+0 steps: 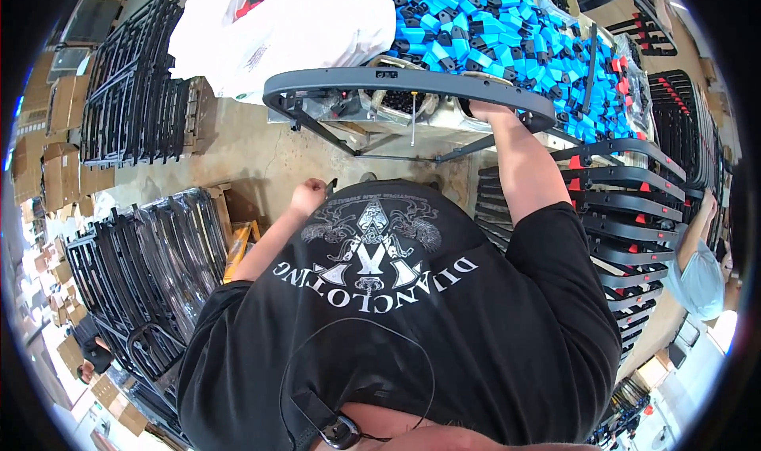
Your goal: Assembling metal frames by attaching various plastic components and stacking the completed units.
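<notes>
floor point(238, 138) spans beneath the frame point(412, 80); left hand point(310, 196), nearside, pinches a bit point(331, 186), droppable if loose; can't tell right hand's point(491, 112) grip.

Stained tan floor point(242, 138), cardboard boxes point(62, 171)

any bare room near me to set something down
Bare floor lies between the black frames at far left and the curved frame, beyond your left hand. Ahead, blue parts and a white bag crowd together; stacked frames fill the right.

The black short-sleeved T-shirt point(428, 324) bears white print point(370, 253).
</notes>
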A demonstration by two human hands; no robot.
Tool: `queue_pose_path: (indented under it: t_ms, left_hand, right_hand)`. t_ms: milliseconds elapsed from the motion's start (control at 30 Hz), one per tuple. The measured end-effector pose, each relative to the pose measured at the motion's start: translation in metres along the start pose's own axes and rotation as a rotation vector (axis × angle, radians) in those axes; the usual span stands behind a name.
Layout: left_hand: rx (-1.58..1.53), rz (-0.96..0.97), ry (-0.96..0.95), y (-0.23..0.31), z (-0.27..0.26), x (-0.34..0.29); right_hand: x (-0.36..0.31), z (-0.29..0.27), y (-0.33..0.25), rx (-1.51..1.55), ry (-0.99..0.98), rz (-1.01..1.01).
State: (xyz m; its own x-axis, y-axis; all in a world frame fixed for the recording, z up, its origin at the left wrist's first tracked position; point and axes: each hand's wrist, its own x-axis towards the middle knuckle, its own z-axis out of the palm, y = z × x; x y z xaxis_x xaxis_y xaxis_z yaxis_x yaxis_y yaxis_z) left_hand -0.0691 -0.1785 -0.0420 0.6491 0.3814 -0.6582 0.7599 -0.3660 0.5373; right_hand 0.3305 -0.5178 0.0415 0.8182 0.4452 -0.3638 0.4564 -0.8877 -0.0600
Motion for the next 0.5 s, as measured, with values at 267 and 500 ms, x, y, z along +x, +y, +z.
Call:
queue_pose_path:
  t_ms: [267, 500]
  left_hand:
    - [0.052, -0.043, 0.002, 0.038, -0.010, -0.007]
    - [0.095, 0.038, -0.005, 0.061, -0.019, 0.006]
  right_hand:
    - [0.002, 0.003, -0.002, 0.053, -0.255, -0.127]
    - [0.010, 0.026, 0.005, 0.084, 0.040, -0.113]
